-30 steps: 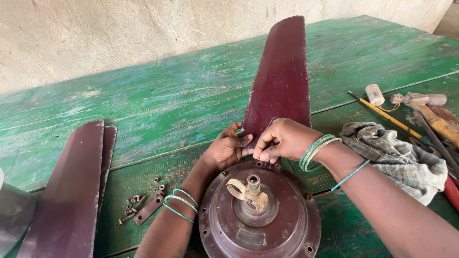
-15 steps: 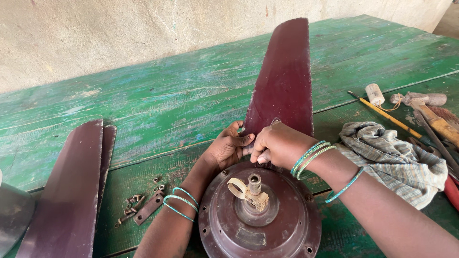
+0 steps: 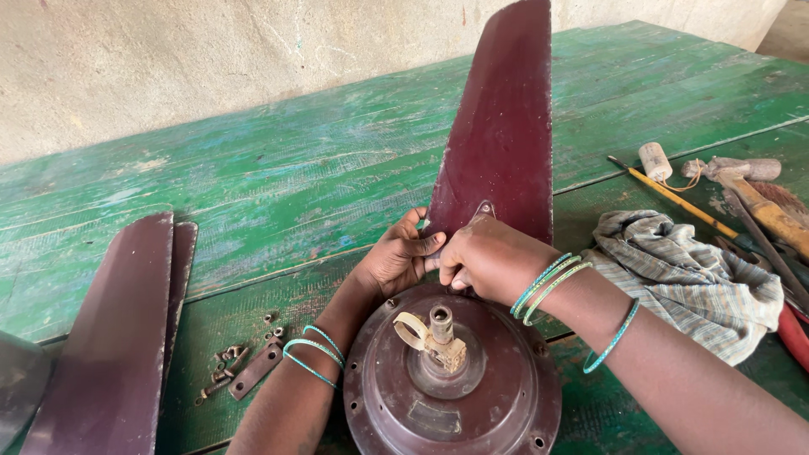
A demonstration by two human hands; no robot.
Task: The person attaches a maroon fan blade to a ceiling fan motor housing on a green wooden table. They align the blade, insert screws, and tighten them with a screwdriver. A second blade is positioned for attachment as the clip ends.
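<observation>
A round dark brown fan motor housing lies on the green wooden table, with a rusty shaft and clip at its middle. One maroon fan blade reaches away from the housing's far edge. My left hand grips the blade's near left corner. My right hand is closed over the blade's base where it meets the housing; what is under its fingers is hidden. Both wrists wear green bangles.
Two loose maroon blades lie stacked at the left. Small screws and a metal bracket sit beside my left forearm. A crumpled checked cloth, a yellow-handled screwdriver and a hammer lie at the right.
The view has shifted slightly; both hands stay at the blade's base, with the fingers working a little closer together.
</observation>
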